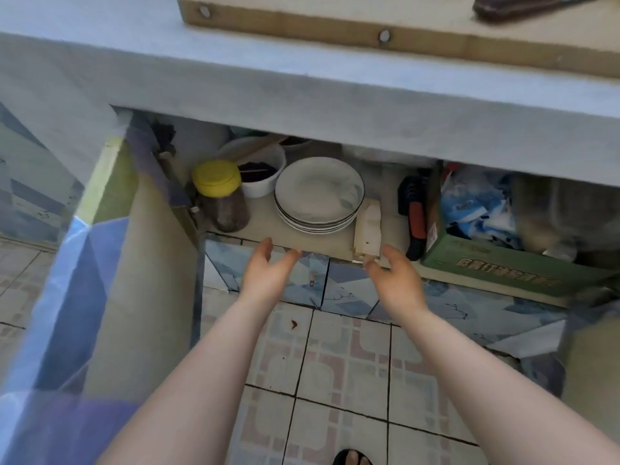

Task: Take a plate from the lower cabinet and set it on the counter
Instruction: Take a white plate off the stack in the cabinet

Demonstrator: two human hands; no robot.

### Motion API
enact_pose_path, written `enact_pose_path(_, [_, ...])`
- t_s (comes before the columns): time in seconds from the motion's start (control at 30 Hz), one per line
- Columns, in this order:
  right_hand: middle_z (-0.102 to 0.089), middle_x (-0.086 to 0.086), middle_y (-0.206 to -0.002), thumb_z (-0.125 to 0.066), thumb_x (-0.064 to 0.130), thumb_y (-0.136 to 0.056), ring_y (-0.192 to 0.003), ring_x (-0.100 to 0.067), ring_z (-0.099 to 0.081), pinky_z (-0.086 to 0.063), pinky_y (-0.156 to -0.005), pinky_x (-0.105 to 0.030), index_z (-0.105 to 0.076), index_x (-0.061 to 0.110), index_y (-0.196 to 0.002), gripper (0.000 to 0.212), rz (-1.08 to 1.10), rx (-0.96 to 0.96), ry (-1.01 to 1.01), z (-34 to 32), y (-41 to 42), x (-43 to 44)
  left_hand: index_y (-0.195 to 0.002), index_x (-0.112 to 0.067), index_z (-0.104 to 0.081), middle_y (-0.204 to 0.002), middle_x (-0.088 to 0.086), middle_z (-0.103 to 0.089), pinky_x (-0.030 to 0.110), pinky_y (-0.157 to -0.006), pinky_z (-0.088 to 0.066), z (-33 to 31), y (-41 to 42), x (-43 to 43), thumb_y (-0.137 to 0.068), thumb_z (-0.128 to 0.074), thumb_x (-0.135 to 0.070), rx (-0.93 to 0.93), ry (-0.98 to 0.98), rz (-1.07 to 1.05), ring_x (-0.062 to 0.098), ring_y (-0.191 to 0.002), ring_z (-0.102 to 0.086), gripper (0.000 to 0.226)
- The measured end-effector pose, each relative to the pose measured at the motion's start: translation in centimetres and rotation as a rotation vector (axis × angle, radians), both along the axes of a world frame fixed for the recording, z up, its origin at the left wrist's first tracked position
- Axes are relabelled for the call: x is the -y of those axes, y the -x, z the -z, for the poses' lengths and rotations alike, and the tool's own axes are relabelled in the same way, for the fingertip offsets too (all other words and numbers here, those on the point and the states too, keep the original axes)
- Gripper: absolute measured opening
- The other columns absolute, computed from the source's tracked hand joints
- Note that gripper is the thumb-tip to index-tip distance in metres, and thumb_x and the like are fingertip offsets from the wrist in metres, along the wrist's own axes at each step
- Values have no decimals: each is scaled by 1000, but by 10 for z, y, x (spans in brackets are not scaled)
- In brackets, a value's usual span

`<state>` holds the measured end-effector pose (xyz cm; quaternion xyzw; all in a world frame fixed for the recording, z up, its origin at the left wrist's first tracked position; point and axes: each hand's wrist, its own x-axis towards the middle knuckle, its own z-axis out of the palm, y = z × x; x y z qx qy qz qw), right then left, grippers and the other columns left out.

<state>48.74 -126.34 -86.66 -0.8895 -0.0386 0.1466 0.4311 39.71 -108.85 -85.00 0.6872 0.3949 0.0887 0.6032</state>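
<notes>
A stack of white plates (318, 193) with dark rims sits on the shelf of the open lower cabinet, under the grey counter (235, 78). Both hands are stretched out in front of the shelf edge, just below the stack. My left hand (268, 268) is open, palm turned inward, fingers apart and empty. My right hand (394, 275) is open too, its fingers near a pale broken piece at the shelf edge. Neither hand touches the plates.
Left of the plates stand a yellow-lidded jar (221, 196) and a white bowl (258, 169) with dark contents. To the right are a black-and-red tool (414, 216) and a green carton (496, 263) of bags. The cabinet door (134, 263) hangs open at left. A cutting board (402, 25) with a knife lies on the counter.
</notes>
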Motion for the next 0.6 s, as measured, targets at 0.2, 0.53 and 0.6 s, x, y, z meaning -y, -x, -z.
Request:
enact_pose_path(0.2, [-38, -1, -149, -54, 43, -87, -131, -18, -40, -30, -95, -24, -36, 22, -142, 62, -18, 55, -95, 53, -49, -18, -141, -14, -37, -148, 5, -40, 26, -99, -29, 52, -46, -24, -83, -59, -47, 77, -78, -32, 20, -133, -40, 71])
enact_pose_path(0.53, [-46, -3, -143, -53, 53, -84, -128, -24, -43, -33, -95, -29, -45, 21, -135, 61, 21, 234, -121, 74, -108, -50, -142, -11, -35, -150, 7, -36, 28, -94, -29, 86, -96, -64, -81, -64, -43, 163, -163, -44, 23, -134, -37, 75])
enact_pose_path(0.6, [-50, -9, -138, -52, 50, -86, -123, -28, -47, -33, -85, -30, -50, 14, -128, 55, -8, 284, -112, 74, -116, -57, -142, -12, -34, -150, 7, -36, 29, -94, -30, 87, -103, -72, -79, -65, -45, 173, -149, -45, 24, -134, -37, 77])
